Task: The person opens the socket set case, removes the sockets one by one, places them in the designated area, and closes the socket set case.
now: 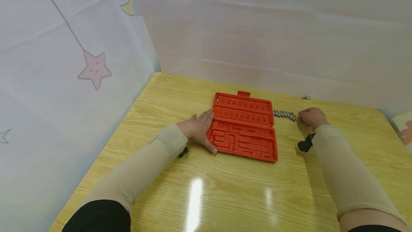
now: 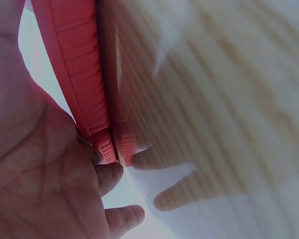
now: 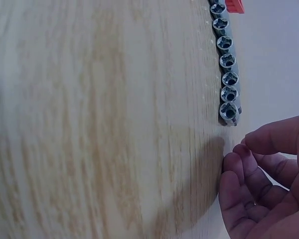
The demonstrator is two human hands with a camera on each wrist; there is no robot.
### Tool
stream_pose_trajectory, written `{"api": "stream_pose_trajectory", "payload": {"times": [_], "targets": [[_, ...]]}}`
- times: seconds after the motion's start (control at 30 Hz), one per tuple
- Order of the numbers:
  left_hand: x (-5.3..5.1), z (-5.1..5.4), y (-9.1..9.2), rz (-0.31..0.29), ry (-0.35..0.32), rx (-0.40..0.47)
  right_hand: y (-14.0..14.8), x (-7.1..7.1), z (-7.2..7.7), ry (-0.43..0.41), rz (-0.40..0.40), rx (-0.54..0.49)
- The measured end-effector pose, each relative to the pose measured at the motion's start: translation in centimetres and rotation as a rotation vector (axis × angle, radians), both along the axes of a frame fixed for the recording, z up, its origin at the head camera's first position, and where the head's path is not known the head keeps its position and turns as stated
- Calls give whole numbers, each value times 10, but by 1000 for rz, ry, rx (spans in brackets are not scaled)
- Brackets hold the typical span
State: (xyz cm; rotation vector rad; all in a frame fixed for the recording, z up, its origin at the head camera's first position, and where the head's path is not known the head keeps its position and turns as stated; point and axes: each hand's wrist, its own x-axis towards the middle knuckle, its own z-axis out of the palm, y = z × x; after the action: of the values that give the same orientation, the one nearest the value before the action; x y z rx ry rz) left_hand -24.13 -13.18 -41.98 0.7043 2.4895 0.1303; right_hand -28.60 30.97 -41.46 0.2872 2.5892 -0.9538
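Observation:
An opened red plastic socket case [image 1: 243,124] lies on the table with its moulded slots facing up. One small metal socket [image 1: 217,99] sits in its upper left slot. My left hand [image 1: 200,129] rests along the case's left edge, fingers extended and thumb at the near corner. A row of several metal sockets [image 1: 284,114] stretches right from the case. Just past the row's end is my right hand [image 1: 313,117], its fingers curled and the thumb meeting the fingertips. The right wrist view shows the nearest socket [image 3: 228,111] apart from these fingertips, and nothing visible between them.
Beyond the right hand, a small metal piece [image 1: 306,97] lies near the table's back edge. The wooden table [image 1: 238,192] meets printed cloth walls [image 1: 273,38] at the back and left. Black wrist mounts [image 1: 305,144] sit under the sleeves.

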Motion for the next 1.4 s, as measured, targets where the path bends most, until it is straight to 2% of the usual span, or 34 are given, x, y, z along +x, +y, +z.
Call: {"api": "stream_pose_trajectory", "payload": {"times": [0.2,0.33,0.5,0.93,1.13,1.4], "targets": [[1,1,0,3,-2,-2,-6,-3,0,54,7,-37],[2,2,0,6,-1,-3,-21,-10,3,89,-11,-156],[2,0,1,6,0,-7,-51,-15,9,79,-10,-255],[3,1,1,3,17,-22,-124,-26,23,71,55,-282],[3,3,1,12,12,-22,-162,-35,24,71,88,-278],[4,5,3,16,19,-30,-211,-39,28,72,155,-308]]}}
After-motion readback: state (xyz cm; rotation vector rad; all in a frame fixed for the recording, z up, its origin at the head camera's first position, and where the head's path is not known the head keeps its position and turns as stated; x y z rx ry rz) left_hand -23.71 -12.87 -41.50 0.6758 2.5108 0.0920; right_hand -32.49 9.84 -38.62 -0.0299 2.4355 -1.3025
